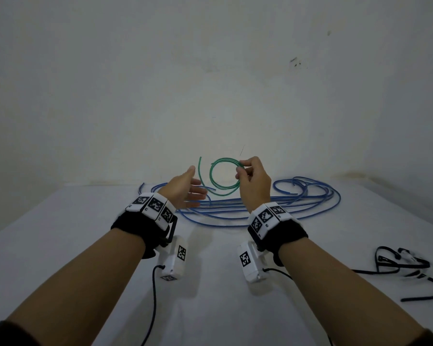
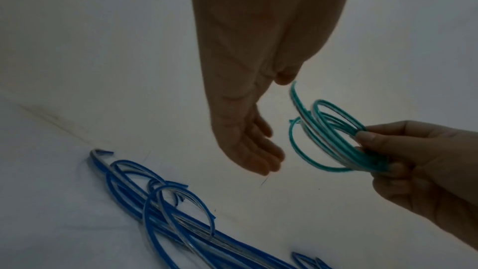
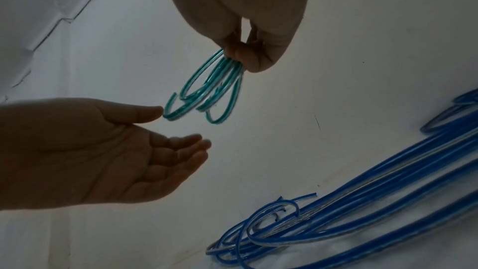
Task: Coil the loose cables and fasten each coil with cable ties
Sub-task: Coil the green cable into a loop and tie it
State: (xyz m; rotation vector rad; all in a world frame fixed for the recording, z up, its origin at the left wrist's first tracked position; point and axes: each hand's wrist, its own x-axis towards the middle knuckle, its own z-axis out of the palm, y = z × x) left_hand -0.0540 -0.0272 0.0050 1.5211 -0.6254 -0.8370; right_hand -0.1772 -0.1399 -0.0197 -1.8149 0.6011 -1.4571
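Observation:
A small green cable coil hangs in the air above the table, and my right hand pinches its right side between thumb and fingers. The same green cable coil has a loose end curling out on its left. My left hand is just left of the coil, palm turned inward, fingers straight and apart from the cable, holding nothing. A long blue cable lies loose in wide loops on the white table behind and under both hands. Black cable ties lie at the right.
A plain white wall rises right behind the table's back edge. Thin dark leads run from the wrist cameras down toward me. The blue cable's cut ends stick up from its pile.

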